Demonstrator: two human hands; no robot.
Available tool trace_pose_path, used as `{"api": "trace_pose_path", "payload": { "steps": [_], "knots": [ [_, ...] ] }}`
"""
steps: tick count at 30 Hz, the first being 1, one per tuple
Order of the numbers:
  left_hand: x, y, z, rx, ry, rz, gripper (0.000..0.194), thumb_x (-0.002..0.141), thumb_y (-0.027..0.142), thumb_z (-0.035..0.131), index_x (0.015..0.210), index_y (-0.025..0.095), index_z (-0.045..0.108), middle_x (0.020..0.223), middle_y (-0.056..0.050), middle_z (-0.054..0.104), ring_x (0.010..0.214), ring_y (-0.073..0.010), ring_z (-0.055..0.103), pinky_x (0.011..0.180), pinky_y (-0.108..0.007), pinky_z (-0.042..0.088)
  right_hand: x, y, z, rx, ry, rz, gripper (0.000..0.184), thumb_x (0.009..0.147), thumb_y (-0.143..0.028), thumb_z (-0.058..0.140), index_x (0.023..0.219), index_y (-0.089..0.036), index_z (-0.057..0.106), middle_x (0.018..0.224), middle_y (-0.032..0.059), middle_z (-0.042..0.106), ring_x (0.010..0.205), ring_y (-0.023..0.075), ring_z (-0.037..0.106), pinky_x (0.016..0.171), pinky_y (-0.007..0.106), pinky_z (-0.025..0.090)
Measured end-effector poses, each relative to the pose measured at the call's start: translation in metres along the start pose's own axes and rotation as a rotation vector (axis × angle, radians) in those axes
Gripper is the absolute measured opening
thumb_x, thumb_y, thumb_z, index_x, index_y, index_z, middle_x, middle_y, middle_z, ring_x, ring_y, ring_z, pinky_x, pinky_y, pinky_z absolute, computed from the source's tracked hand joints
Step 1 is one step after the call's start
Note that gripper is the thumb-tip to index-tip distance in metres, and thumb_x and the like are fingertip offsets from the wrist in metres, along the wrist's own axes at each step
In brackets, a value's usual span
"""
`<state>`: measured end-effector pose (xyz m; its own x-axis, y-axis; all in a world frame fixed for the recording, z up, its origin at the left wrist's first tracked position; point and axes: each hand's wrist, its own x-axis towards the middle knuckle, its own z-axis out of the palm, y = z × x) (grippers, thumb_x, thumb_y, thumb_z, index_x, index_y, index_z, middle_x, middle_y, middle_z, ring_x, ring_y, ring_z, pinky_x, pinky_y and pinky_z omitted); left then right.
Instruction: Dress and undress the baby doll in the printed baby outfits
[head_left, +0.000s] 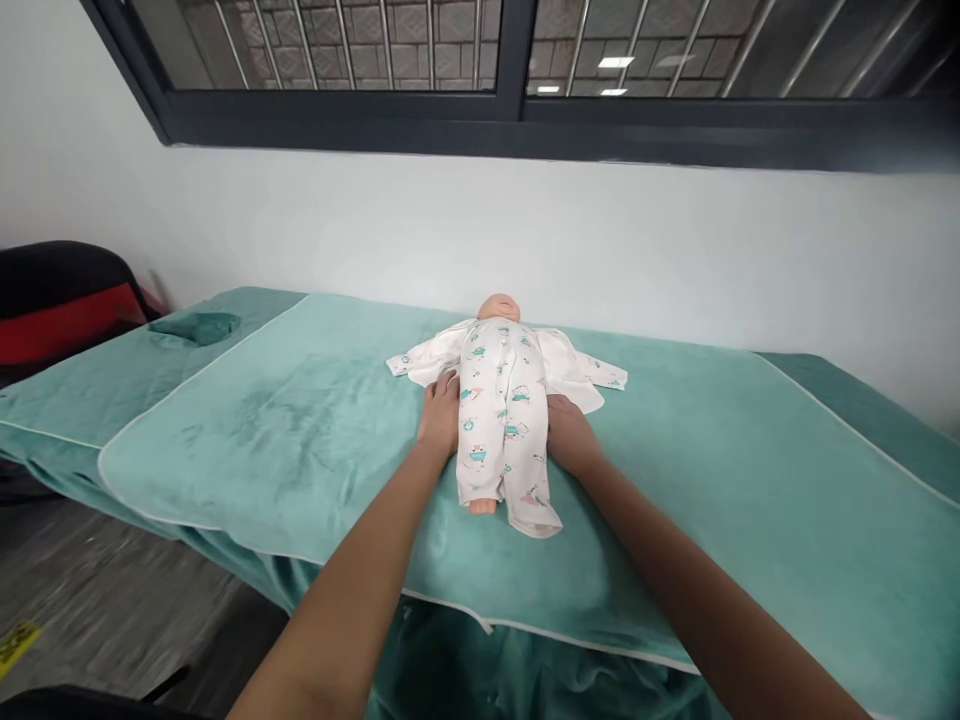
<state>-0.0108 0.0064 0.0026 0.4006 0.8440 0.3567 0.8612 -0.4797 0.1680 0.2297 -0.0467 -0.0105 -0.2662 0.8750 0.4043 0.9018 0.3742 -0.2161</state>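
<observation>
A baby doll (499,306) lies on its back, its head toward the wall. It wears a white long-sleeved baby shirt (570,365), spread open to both sides. White baby trousers (486,400) with green and pink prints cover its front up to near the neck. One foot (482,506) shows at the left leg hole; the right trouser leg hangs flat past any visible foot. My left hand (441,408) is closed at the trousers' left edge. Opposite it, my right hand (570,432) grips the right edge, its fingertips partly hidden by the cloth.
A green plush cover (300,420) with pale piping lies over the bed. A face hole (195,328) is at the bed's left end. A black and red chair (67,310) stands at far left. Behind the bed are a white wall (337,220) and a dark-framed window (517,120).
</observation>
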Motion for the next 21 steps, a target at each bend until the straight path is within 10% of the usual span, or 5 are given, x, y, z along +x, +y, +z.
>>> {"api": "trace_pose_path", "payload": {
  "steps": [8, 21],
  "knots": [
    [0.001, -0.001, -0.004, -0.103, -0.019, 0.027, 0.035, 0.093, 0.022, 0.049, 0.122, 0.020, 0.068, 0.122, -0.012, 0.069, 0.123, -0.0264, 0.055, 0.111, -0.039, 0.034, 0.004, -0.004, 0.003, 0.123, 0.033, -0.122, 0.035, 0.092, -0.029, 0.054, 0.122, -0.015, 0.067, 0.129, 0.0144, 0.066, 0.121, 0.0319, 0.057, 0.105, 0.044, 0.044],
    [-0.007, 0.015, -0.023, -0.212, 0.039, -0.094, 0.039, 0.094, 0.031, 0.053, 0.128, 0.015, 0.060, 0.134, -0.014, 0.064, 0.125, -0.0273, 0.056, 0.107, -0.036, 0.043, 0.008, -0.013, 0.007, 0.374, 0.073, 0.069, 0.038, 0.089, -0.029, 0.055, 0.124, -0.022, 0.067, 0.126, 0.0107, 0.069, 0.115, 0.0287, 0.064, 0.098, 0.044, 0.051]
  ]
}}
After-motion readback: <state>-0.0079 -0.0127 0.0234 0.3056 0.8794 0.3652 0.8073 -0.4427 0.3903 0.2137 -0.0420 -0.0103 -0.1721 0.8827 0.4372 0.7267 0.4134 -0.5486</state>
